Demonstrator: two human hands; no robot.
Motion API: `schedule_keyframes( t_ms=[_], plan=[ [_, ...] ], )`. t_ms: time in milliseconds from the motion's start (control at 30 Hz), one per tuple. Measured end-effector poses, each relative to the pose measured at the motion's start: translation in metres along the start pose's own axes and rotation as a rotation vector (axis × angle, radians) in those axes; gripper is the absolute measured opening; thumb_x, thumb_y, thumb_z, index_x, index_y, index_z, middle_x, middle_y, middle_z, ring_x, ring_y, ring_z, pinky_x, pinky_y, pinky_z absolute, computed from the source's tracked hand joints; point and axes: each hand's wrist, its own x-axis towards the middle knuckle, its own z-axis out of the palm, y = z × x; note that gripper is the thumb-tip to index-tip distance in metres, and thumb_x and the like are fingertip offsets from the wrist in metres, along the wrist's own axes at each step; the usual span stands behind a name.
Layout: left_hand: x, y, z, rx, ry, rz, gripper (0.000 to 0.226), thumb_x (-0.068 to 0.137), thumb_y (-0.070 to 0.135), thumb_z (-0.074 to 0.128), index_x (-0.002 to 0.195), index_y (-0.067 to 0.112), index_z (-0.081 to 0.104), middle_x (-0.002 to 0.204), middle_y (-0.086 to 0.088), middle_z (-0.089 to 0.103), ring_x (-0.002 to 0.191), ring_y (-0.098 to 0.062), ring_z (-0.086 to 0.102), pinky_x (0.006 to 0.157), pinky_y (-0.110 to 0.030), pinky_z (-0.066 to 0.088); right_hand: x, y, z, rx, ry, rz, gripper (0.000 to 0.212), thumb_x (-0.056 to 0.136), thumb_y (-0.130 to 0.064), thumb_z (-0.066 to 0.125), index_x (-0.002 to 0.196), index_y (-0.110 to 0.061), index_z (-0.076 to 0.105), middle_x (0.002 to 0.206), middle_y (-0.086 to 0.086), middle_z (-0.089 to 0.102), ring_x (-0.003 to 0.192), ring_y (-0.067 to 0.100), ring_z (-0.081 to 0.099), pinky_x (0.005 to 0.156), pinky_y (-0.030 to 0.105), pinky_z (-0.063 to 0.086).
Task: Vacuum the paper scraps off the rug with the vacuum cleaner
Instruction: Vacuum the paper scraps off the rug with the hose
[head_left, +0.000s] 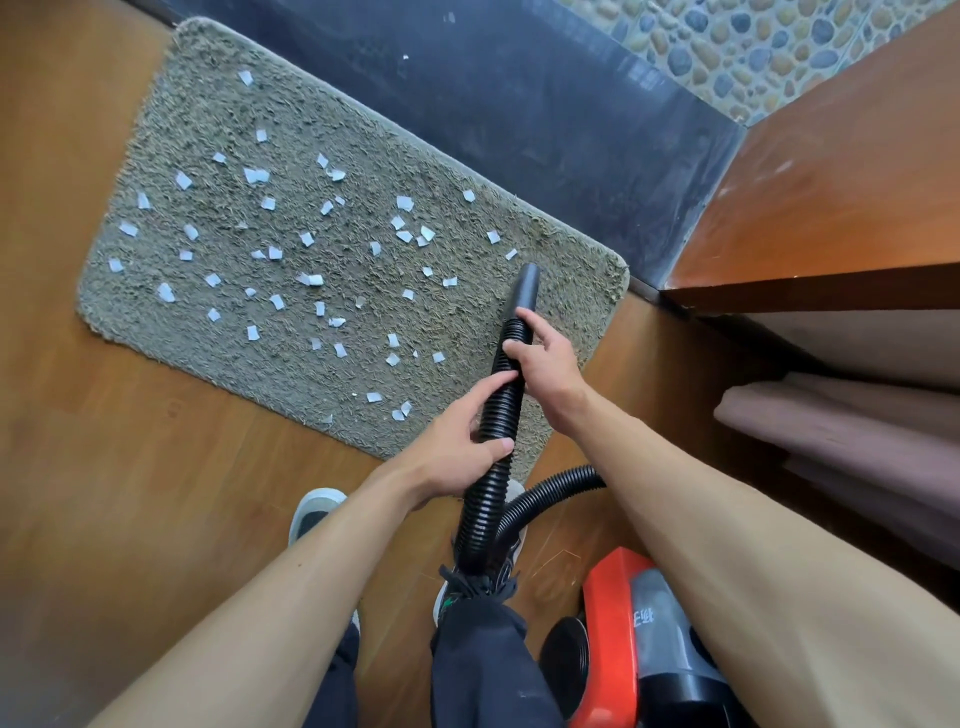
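Observation:
A grey shaggy rug (218, 119) lies on the wooden floor, strewn with several small white paper scraps (256, 175). A black ribbed vacuum hose (496, 415) runs up from near my feet and ends in a smooth black nozzle (525, 287) over the rug's right part. My right hand (545, 358) grips the hose just behind the nozzle. Lower down, my left hand (460, 447) grips the hose. The red and black vacuum cleaner body (628, 639) stands on the floor at the bottom right, partly hidden by my right forearm.
A dark tiled strip (519, 98) and a pebble surface (753, 47) lie beyond the rug. A wooden cabinet (841, 197) with folded cloth (857, 441) under it stands close on the right. My shoes (311, 514) are on the wooden floor (104, 467) below the rug.

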Motion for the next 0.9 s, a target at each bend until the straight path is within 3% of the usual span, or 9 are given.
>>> schedule_keyframes(
  t_ms=[233,400,567,733,900],
  plan=[
    [-0.003,0.009,-0.021,-0.061,0.006,-0.012,0.070,0.097,0.006,0.056,0.141,0.057,0.033,0.091,0.000,0.063,0.080,-0.016,0.064,0.059,-0.031,0.056,0.009,-0.018,0.021,-0.098,-0.028,-0.036,0.056,0.090,-0.004,0.056,0.142,-0.021,0.047,0.123,0.018,0.061,0.094,0.021,0.059,0.087,0.037,0.051],
    [-0.004,0.013,-0.039,-0.084,-0.030,0.003,0.068,0.098,0.006,0.055,0.131,0.063,0.036,0.093,-0.007,0.063,0.078,-0.018,0.061,0.056,-0.030,0.055,0.012,-0.028,0.035,-0.111,0.005,-0.044,0.056,0.090,-0.002,0.055,0.143,-0.019,0.047,0.123,0.017,0.060,0.094,0.020,0.059,0.086,0.035,0.052],
    [-0.008,0.009,-0.062,-0.140,-0.037,-0.009,0.069,0.098,0.004,0.056,0.140,0.055,0.036,0.083,-0.005,0.063,0.075,-0.018,0.061,0.066,-0.039,0.056,0.015,-0.033,0.059,-0.123,0.019,-0.032,0.055,0.091,-0.001,0.056,0.142,-0.018,0.047,0.124,0.018,0.059,0.096,0.021,0.059,0.085,0.033,0.052],
    [-0.008,0.004,-0.080,-0.179,-0.010,0.035,0.069,0.096,0.001,0.057,0.142,0.049,0.039,0.072,0.006,0.067,0.065,-0.009,0.062,0.056,-0.027,0.055,0.018,-0.037,0.073,-0.137,0.057,-0.043,0.054,0.090,-0.002,0.057,0.141,-0.019,0.049,0.121,0.016,0.060,0.096,0.021,0.061,0.086,0.033,0.054],
    [-0.010,0.005,-0.087,-0.190,-0.024,0.037,0.070,0.095,0.001,0.058,0.141,0.051,0.039,0.081,0.000,0.069,0.070,-0.014,0.063,0.061,-0.032,0.058,0.018,-0.042,0.079,-0.163,0.046,-0.061,0.054,0.090,-0.002,0.057,0.140,-0.020,0.050,0.112,0.011,0.059,0.089,0.017,0.058,0.079,0.027,0.053]
  ],
)
